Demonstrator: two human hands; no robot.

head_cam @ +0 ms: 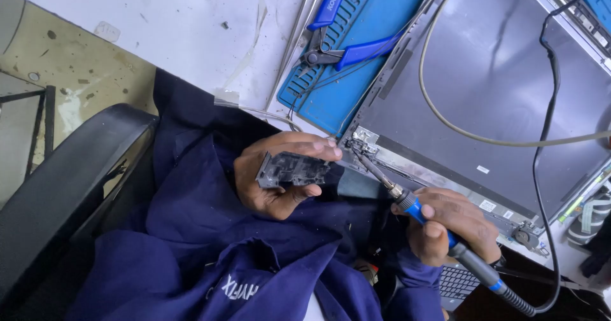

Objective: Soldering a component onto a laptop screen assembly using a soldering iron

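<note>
over the lap, against the dark blue work jacket [191,244], the left hand [277,174] lies palm up with its fingers curled round a small dark grey plastic part [293,168]; the thumb presses the part's lower edge and the fingertips [331,146] wrap over its top, almost touching the metal hinge [361,146] at the corner of the grey laptop lid [496,98]. to its right, the right hand [455,225] is clenched around the blue-and-black handle of a soldering iron [420,213], held like a pen, index finger laid along the grip; the shaft slants up and left, and the thin tip [369,165] sits at or just below the hinge, though whether it touches metal is too small to tell. the iron's black cord [550,168] leaves the handle at the bottom edge, loops up across the lid and runs off the top. a beige cable [445,120] also curves over the lid and exits on the right. beyond the lid's corner, blue-handled cutters [337,47] rest on a blue ribbed mat [331,85] on the white bench [178,22]. both wrists are swallowed by the sleeves, the part's far side is hidden in the palm, a black chair arm [57,187] fills the left, and the lid's upper right corner is cut off by the frame
</note>
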